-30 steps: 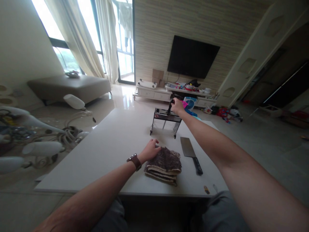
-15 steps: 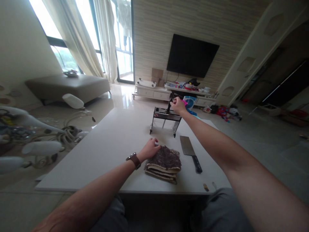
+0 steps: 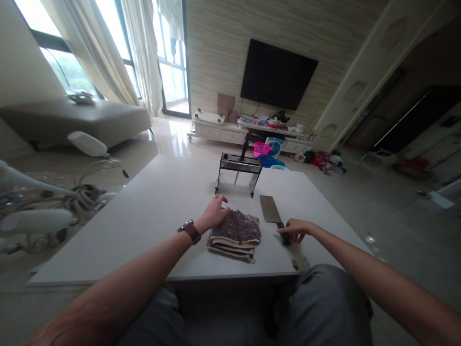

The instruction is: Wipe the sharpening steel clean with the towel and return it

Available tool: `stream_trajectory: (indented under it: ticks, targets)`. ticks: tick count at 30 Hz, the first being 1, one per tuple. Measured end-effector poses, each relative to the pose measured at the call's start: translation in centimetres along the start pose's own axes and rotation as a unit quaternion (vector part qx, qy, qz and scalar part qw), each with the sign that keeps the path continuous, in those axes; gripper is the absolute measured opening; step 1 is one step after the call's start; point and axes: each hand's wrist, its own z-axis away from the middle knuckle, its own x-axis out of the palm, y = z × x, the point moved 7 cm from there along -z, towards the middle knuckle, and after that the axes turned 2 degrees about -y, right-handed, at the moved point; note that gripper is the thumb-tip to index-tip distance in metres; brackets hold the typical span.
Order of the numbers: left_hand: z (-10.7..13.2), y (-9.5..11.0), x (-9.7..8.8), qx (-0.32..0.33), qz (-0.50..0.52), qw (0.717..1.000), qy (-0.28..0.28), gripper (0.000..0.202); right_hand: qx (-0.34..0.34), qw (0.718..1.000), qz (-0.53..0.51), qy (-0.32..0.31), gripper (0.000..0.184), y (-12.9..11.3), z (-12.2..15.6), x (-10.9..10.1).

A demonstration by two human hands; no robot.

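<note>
A folded brown cloth [image 3: 236,230] with pale layered edges lies near the front of the white table [image 3: 151,211]. My left hand [image 3: 215,211] rests at its back left corner, fingers stretched out and loosely curved. To the right of the cloth, a cleaver [image 3: 270,209] lies flat, blade pointing away from me. My right hand [image 3: 296,229] has its fingers round the black handle, hiding part of it. Further back stands a clear-sided knife block [image 3: 240,164], with a black handle [image 3: 245,147] sticking up from its top.
A small brown-and-yellow object [image 3: 295,264] lies at the table's front right edge. White lamp shades [image 3: 86,143] and coiled tubing crowd the floor on the left. Behind the table are a pink basket [image 3: 262,148] and a low white cabinet [image 3: 216,132].
My right hand has left the black handle at the knife block and come down to the cleaver's handle. My left hand stays at the cloth. The whole view has shifted slightly.
</note>
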Motion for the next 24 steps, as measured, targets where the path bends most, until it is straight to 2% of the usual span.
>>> stream_trajectory:
  ticks: [3,6,9,13,17,20,23,24]
  targets:
    - [-0.3,0.4,0.0,0.008,-0.005,1.0,0.012,0.023,0.001,0.999,-0.002,0.05,0.033,0.7,-0.3,2.1]
    - [-0.4,0.9,0.0,0.017,-0.01,1.0,0.024,0.022,-0.01,0.993,0.004,0.117,0.019,0.8,0.2,0.9]
    - [-0.4,1.6,-0.1,0.044,-0.011,0.998,0.039,0.02,-0.032,0.981,0.022,0.193,0.011,0.9,2.2,-3.3]
    - [-0.3,2.4,0.1,0.083,-0.004,0.995,0.049,0.017,-0.081,0.94,0.078,0.322,0.023,-0.5,6.6,-10.6]
    - [-0.4,2.7,0.3,0.085,0.004,0.995,0.047,0.016,-0.136,0.907,0.117,0.381,0.017,-3.9,10.2,-15.9]
    - [-0.4,2.8,0.3,0.085,0.003,0.995,0.045,0.016,-0.178,0.855,0.162,0.459,0.014,-7.0,13.1,-19.4]
    - [-0.3,2.8,0.1,0.083,0.009,0.996,0.039,0.016,-0.194,0.836,0.146,0.492,0.013,-9.8,15.6,-22.5]
    - [-0.2,2.8,0.0,0.083,0.012,0.996,0.037,0.016,-0.204,0.822,0.145,0.512,0.014,-10.8,16.7,-23.5]
